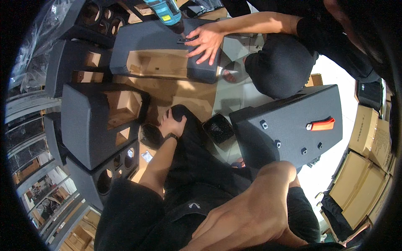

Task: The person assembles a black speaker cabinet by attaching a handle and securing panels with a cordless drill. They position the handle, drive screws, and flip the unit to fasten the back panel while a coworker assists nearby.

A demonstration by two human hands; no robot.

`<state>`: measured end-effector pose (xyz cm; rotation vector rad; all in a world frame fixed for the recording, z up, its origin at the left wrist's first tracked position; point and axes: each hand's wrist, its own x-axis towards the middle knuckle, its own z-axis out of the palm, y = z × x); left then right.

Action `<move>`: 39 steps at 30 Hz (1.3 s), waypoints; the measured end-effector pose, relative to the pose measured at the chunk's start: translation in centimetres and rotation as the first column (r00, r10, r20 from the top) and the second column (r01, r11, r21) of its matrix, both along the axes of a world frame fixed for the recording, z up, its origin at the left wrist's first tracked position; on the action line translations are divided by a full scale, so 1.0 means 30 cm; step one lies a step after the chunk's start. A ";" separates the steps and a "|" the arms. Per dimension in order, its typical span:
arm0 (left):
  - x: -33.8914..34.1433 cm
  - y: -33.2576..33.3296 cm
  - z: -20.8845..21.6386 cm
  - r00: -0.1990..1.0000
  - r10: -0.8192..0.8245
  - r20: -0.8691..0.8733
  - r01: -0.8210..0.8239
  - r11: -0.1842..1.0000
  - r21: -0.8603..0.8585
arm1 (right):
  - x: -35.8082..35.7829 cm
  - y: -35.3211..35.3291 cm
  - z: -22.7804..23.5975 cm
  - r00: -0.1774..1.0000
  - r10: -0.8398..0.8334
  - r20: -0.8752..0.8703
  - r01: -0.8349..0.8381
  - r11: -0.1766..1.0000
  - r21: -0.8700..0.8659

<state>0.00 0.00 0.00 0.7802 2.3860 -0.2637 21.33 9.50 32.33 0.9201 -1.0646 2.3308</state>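
Observation:
My left hand [171, 124] lies on my black-trousered knee with its fingers spread, holding nothing. Very near the camera is my bent right hand [247, 209]; its fingertips are hidden at the lower edge. Right of my legs stands a dark grey speaker cabinet [289, 111] with several small fittings on its face and an orange tool [322, 124] lying on it. Across from me, a co-worker's hand [205, 42] is spread on another grey cabinet [146, 35] with a rectangular opening. A teal power drill [165, 14] points down at a small black part [182, 41] there.
More grey cabinets with cut-outs stand at the left, one of them [79, 125] close to my left arm. Dark containers [218, 129] of small pieces sit beside my knee. Cardboard boxes [356, 188] are stacked at the right. Metal racking [29, 138] lines the far left.

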 end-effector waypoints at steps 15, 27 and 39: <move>0.007 -0.011 -0.007 1.000 -0.004 -0.019 0.004 1.000 0.011 | -0.004 0.005 -0.004 1.000 -0.001 -0.014 0.001 1.000 0.015; -0.001 -0.010 -0.023 1.000 -0.021 -0.017 0.021 1.000 -0.007 | -0.005 0.022 -0.008 0.998 -0.051 -0.042 0.054 0.996 0.076; 0.009 -0.008 0.000 0.999 0.003 -0.039 -0.002 0.999 0.040 | -0.015 0.112 0.028 0.975 0.196 0.105 -0.208 0.971 0.121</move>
